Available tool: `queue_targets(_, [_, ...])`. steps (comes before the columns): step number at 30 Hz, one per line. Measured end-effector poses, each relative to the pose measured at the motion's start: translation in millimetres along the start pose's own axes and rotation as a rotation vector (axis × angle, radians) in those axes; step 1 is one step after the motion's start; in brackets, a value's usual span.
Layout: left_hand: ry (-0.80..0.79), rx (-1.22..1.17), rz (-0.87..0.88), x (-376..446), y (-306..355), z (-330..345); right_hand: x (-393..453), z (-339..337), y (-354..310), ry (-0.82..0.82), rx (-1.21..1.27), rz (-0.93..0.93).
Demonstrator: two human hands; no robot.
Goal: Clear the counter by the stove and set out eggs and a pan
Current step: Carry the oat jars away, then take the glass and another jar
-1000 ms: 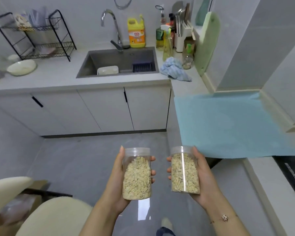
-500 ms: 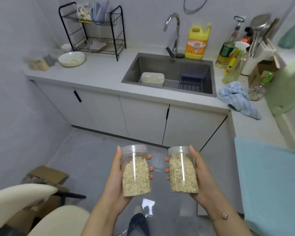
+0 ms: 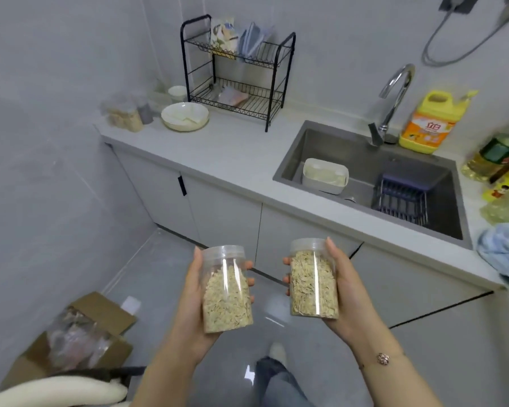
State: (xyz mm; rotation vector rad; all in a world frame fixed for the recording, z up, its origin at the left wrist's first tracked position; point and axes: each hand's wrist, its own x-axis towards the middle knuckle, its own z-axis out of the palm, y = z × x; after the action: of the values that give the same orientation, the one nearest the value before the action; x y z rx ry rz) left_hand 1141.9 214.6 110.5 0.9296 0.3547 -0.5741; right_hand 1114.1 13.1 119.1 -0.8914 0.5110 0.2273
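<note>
Two clear plastic jars of pale flakes are held upright over the grey floor, in front of the counter. My left hand [image 3: 188, 306] grips the left jar [image 3: 227, 289] from its left side, fingertips showing on its right. My right hand [image 3: 347, 292] grips the right jar [image 3: 312, 279] from its right side. Both jars have clear screw lids. No eggs, pan or stove are in view.
The grey counter [image 3: 232, 148] carries a white bowl [image 3: 185, 116], clear jars [image 3: 124, 114] in the far left corner and a black dish rack [image 3: 235, 74]. The sink [image 3: 368, 183] holds a white tub and a dark basket. A yellow detergent bottle [image 3: 429, 121] stands behind it. A cardboard box [image 3: 71, 339] sits on the floor.
The view has swung left, away from the blue mat and toward the sink and dish rack. Both hands keep the same grip on the jars.
</note>
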Motion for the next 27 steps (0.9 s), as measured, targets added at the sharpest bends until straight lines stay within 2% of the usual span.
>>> queue_targets(7, [0.151,-0.076,0.074,77,70,-18,119,43,-25,-0.08,-0.043,0.112])
queue_targets(12, [0.231,-0.084,0.109,149,144,-25,223,85,-63,-0.126,-0.116,0.135])
queue_targets(19, [0.278,-0.163,0.12,239,238,-33,337,173,-113,-0.207,-0.162,0.167])
queue_targets(23, [0.289,-0.215,0.093,275,273,-55,378,213,-111,-0.234,-0.169,0.201])
queue_targets(27, [0.259,-0.178,0.089,315,313,-91,418,248,-98,-0.182,-0.133,0.224])
